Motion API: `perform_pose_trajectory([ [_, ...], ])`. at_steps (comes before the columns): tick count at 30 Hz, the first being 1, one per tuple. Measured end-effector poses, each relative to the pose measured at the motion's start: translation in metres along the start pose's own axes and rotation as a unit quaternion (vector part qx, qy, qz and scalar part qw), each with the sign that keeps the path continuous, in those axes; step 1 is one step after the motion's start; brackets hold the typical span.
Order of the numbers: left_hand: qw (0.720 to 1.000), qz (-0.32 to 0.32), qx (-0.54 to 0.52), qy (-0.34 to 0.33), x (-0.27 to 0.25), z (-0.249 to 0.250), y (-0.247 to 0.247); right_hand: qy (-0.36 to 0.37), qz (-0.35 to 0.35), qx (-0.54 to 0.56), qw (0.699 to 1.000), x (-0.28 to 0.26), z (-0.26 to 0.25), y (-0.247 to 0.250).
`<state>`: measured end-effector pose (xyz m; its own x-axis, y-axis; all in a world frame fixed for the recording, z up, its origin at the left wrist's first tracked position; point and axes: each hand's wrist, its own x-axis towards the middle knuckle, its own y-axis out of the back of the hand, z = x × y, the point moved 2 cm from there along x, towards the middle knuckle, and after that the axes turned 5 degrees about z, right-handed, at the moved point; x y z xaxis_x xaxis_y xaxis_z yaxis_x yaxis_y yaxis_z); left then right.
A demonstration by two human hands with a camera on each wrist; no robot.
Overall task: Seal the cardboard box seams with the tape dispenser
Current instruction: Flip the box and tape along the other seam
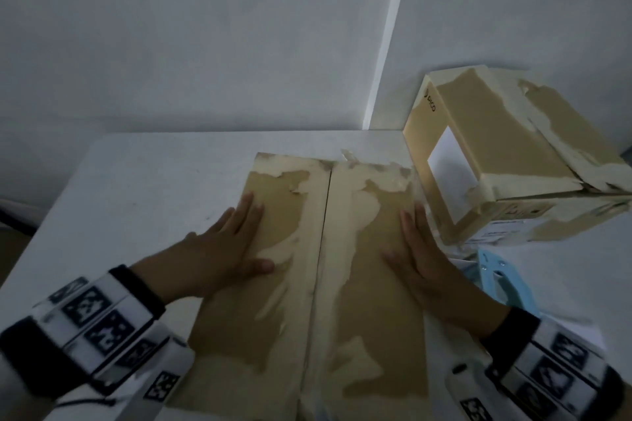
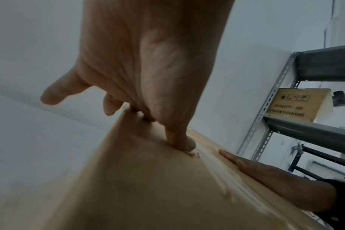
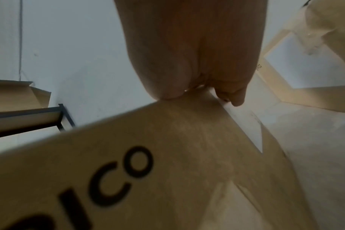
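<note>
A brown cardboard box [image 1: 301,311] with torn, peeled patches lies in front of me, its two top flaps meeting at a middle seam [image 1: 319,267]. My left hand [image 1: 225,246] lies flat on the left flap, fingers straight. On the right flap, near its right edge, my right hand [image 1: 424,256] presses down flat. A light blue tape dispenser [image 1: 502,280] lies on the table just right of the box, beside my right wrist. In the left wrist view my left hand [image 2: 148,87] rests its fingertips on the box [image 2: 148,186]. The right wrist view shows my right hand [image 3: 191,62] on the box edge [image 3: 167,155].
A second taped cardboard box [image 1: 506,154] with a white label stands at the back right. The white table [image 1: 136,188] ends at a white wall. A metal shelving rack [image 2: 305,124] holds another carton [image 2: 297,105] to the right.
</note>
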<state>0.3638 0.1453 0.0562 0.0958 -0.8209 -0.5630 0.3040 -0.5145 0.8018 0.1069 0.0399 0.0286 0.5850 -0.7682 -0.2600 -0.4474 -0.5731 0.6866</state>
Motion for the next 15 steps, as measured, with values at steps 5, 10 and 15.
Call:
perform_pose_trajectory([
  [5, 0.994, 0.055, 0.052, 0.079, 0.008, -0.008, 0.019, 0.007, 0.038, -0.015, 0.999, 0.051, -0.017, -0.001],
  [10, 0.997, 0.014, 0.071, 0.030, -0.017, 0.011, -0.014, -0.002, 0.071, -0.024, 0.997, 0.090, -0.044, -0.007],
  [15, 0.991, 0.110, 0.081, 0.007, -0.022, 0.010, -0.046, 0.019, 0.096, 0.019, 0.995, 0.107, -0.061, -0.014],
])
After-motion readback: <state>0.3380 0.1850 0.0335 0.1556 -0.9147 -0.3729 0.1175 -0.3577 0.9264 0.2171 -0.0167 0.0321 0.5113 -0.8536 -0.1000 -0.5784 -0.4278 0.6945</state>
